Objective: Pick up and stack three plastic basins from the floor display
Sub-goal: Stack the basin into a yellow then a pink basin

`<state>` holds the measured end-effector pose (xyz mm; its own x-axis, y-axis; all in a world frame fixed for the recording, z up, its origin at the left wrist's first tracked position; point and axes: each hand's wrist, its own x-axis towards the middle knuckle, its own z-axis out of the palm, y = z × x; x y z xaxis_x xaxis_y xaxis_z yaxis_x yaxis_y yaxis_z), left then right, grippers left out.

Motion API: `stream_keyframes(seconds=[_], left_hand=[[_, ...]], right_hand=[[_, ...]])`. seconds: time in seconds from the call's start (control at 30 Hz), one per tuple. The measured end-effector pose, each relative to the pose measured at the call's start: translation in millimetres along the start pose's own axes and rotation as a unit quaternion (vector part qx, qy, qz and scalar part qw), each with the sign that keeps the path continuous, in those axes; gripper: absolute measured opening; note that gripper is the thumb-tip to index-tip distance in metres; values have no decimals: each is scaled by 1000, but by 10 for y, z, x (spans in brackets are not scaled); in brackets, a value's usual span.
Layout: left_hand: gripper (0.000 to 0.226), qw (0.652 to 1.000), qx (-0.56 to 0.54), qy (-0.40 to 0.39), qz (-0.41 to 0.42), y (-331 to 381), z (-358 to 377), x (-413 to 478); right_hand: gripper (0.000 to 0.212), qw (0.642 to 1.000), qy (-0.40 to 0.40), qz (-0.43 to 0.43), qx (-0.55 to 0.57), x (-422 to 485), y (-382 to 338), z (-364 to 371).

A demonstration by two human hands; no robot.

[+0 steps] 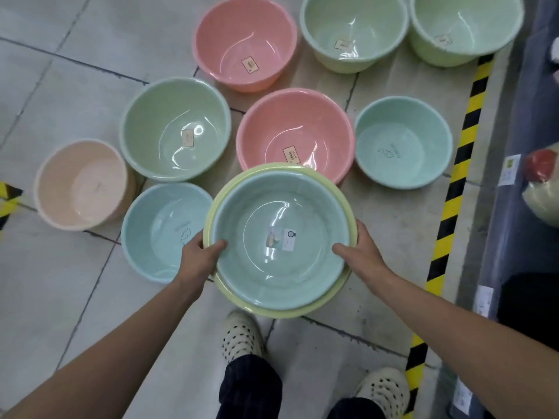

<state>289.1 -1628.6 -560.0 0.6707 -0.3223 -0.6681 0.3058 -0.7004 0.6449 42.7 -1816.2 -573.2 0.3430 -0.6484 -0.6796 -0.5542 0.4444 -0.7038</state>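
Holding two nested basins mid-frame: blue basin (281,240) inside yellow-green basin (302,311), left hand (198,257) and right hand (364,251) clamped on rims. Probably one left to grab, maybe pink basin (295,131) just above.

1. Held blue basin (279,240) nested in yellow basin (314,309)
2. Pink basin (295,131) at 12 o'clock
3. Tape (453,189) at 3 o'clock, black-yellow stripes
4. Cream shoes (242,334), dark dots

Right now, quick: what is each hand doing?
Left hand: closed on the rim of the pale blue plastic basin nested in the yellow-green plastic basin.
Right hand: closed on the same stack's opposite rim.
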Motion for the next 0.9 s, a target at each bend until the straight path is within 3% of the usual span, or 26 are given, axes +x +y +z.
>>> stream_keyframes(seconds=[0.23, 0.67, 0.9], left_hand=[[16, 999, -11, -12, -29, -413, -137, 374], [28, 997, -25, -49, -56, -1041, 67, 403], [37, 996, -62, -43, -53, -1348, 221, 459]], right_hand=[[70, 1000, 5, 14, -25, 285, 316, 391], [68, 995, -6, 88, -54, 324, 955, 390], [66, 995, 31, 94, -10, 389, 1207, 452]])
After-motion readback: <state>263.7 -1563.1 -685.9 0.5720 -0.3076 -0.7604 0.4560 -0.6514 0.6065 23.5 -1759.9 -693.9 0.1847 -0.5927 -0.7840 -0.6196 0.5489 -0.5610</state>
